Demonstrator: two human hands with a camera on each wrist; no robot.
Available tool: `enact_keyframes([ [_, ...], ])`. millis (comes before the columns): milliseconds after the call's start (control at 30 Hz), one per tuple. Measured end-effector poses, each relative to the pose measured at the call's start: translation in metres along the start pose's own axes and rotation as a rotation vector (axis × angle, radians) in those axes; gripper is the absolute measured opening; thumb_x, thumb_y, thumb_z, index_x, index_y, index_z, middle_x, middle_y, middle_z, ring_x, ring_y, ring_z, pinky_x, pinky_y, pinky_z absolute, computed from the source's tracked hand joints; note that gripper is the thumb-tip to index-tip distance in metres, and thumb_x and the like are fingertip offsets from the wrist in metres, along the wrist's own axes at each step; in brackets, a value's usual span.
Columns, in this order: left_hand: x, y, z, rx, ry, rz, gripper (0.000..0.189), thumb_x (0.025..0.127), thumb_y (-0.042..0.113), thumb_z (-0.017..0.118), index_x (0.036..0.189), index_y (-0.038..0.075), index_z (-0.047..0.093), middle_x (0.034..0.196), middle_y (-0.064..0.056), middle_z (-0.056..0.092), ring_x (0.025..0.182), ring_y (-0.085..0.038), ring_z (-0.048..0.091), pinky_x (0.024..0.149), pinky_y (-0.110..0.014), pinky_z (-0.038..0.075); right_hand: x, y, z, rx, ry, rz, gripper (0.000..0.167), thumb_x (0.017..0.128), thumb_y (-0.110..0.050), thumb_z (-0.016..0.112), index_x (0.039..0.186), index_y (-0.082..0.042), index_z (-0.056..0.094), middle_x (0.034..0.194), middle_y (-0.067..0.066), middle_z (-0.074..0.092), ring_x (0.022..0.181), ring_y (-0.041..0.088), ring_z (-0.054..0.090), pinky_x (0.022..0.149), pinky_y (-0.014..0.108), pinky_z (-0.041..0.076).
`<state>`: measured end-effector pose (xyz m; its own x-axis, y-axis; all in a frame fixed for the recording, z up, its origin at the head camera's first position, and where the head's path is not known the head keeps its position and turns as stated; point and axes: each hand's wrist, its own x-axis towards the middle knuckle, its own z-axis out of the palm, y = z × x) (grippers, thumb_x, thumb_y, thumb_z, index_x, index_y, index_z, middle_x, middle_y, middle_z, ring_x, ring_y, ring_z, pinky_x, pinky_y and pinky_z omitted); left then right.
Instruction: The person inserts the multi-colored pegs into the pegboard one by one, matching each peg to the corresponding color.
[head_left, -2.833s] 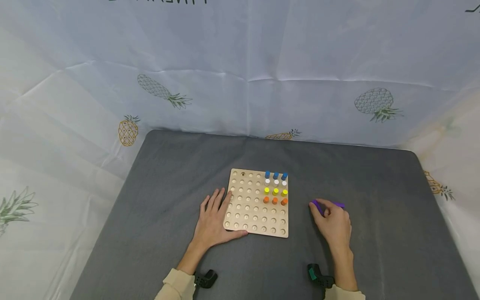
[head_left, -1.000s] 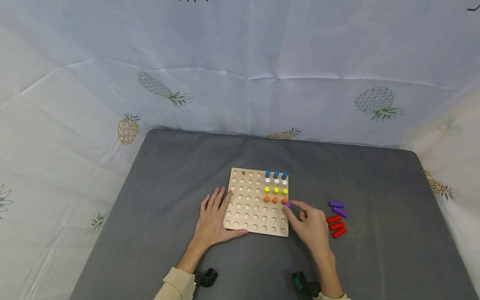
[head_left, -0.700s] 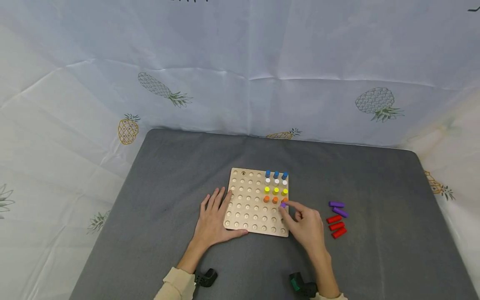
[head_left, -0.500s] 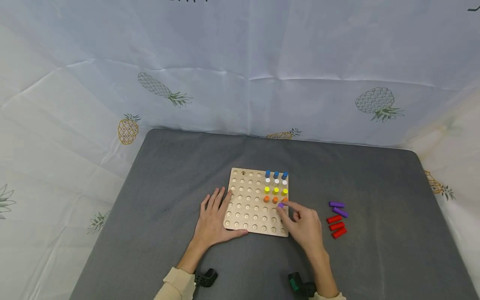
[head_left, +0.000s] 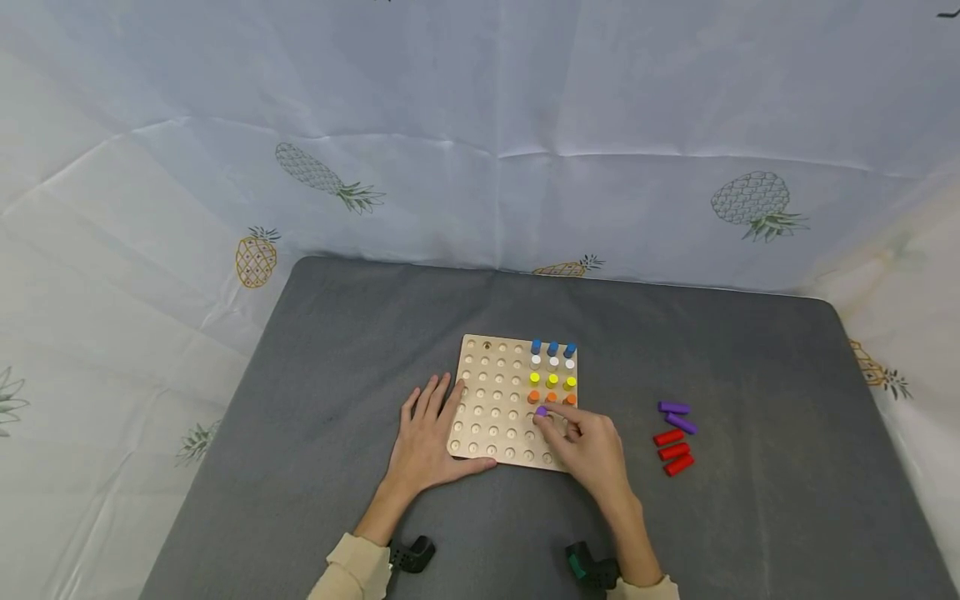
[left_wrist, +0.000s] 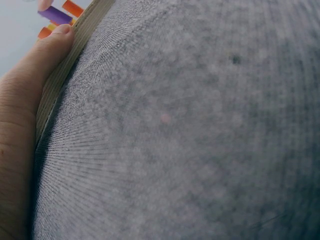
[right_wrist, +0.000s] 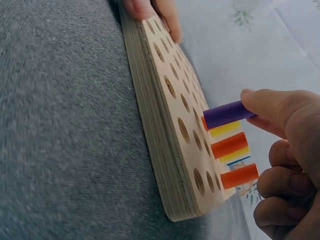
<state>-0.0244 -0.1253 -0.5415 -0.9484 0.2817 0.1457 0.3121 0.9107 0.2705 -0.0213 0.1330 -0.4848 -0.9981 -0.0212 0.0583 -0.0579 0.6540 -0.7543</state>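
A square wooden pegboard (head_left: 474,421) lies on the table. My left hand (head_left: 423,447) rests at its left side with fingers straight, its thumb along the front edge. My right hand (head_left: 592,454) pinches a purple peg (right_wrist: 227,114) between thumb and index finger. That peg is over the board, just in front of the orange pegs (right_wrist: 230,146), and tilts in the right wrist view; its lower end is close to the holes. Behind the orange row stand rows of yellow pegs (head_left: 552,381), white pegs (head_left: 553,364) and blue pegs (head_left: 552,349).
Right of the board lie two loose purple pegs (head_left: 673,408) and three red pegs (head_left: 673,452). A grey cloth (head_left: 360,333) covers the table. A pale curtain (head_left: 600,108) with pineapple prints hangs behind it.
My right hand has carried a purple peg left from the loose pegs to the board, then further left along the front of the orange row. My left hand has stayed in place.
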Motion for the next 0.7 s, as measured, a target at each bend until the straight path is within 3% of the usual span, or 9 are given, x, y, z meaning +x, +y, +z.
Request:
enact_keyframes([
  [700, 0.0005, 0.0005, -0.0012, 0.011, -0.001, -0.002, 0.130, 0.060, 0.084, 0.075, 0.162, 0.017, 0.031, 0.165, -0.013, 0.037, 0.154, -0.032, 0.034, 0.123, -0.055, 0.025, 0.0033, 0.0011, 0.0105, 0.006, 0.002, -0.045, 0.022, 0.089, -0.027, 0.080, 0.108, -0.015, 0.082, 0.049, -0.016, 0.029, 0.043, -0.004, 0.021, 0.042, 0.016, 0.016],
])
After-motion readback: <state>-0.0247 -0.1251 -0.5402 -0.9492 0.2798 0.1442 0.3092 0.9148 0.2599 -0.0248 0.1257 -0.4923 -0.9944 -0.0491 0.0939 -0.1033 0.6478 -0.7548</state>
